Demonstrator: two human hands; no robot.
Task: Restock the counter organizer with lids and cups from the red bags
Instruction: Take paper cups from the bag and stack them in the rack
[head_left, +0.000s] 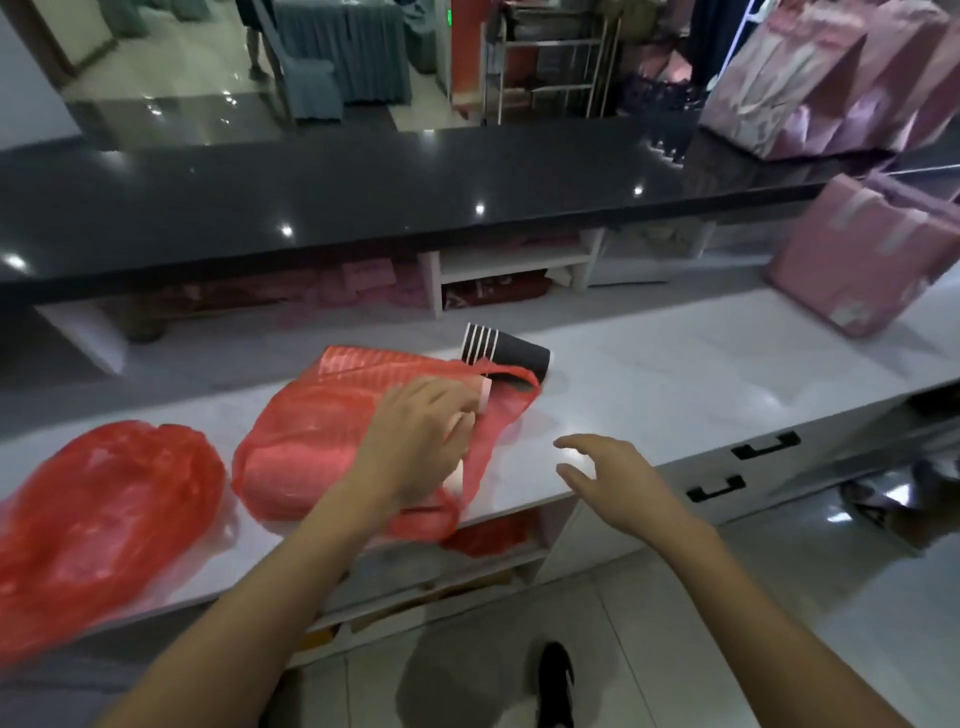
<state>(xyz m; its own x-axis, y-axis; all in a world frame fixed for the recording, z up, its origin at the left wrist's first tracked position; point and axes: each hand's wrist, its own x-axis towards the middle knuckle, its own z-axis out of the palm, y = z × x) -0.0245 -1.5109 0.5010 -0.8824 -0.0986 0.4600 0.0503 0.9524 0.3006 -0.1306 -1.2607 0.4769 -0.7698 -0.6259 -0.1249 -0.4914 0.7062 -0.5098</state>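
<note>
Two red plastic bags lie on the white counter. The left red bag sits bunched at the counter's near left. The middle red bag holds a pale stack of round items seen through the plastic. My left hand reaches into this bag's mouth and grips something pale there. A stack of black paper cups with white rims lies on its side just behind the bag's opening. My right hand hovers over the counter's front edge, fingers spread and holding nothing.
A dark glossy upper counter runs across the back, with open shelves below it. Pink paper bags stand at the right, more on the upper counter. Drawers with black handles sit below right. My shoe is on the tiled floor.
</note>
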